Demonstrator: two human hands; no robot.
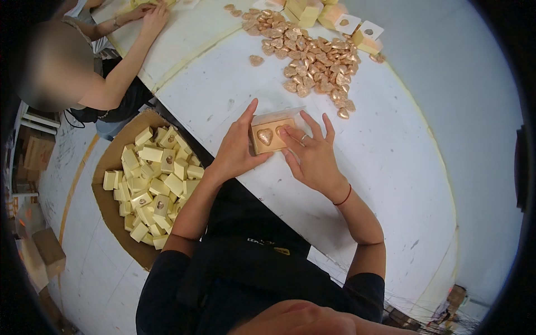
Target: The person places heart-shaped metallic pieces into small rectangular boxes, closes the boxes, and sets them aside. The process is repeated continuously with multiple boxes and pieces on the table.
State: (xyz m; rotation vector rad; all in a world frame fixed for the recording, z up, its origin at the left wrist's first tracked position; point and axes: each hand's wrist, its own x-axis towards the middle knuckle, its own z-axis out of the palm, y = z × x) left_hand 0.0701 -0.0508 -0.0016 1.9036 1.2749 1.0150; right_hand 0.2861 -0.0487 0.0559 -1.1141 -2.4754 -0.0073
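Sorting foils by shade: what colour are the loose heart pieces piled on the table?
Rose-gold, coppery foil hearts, clearest in the head view.

Small box (272, 134) on table (391, 156), near edge, between left hand (237, 148) and right hand (310, 153). Heap of heart pieces (307, 53) farther, slightly right. More boxes (340, 19) at far edge beyond heap. Carton of boxes (153, 181) left, below table. Another person's hands (148, 14) far left.
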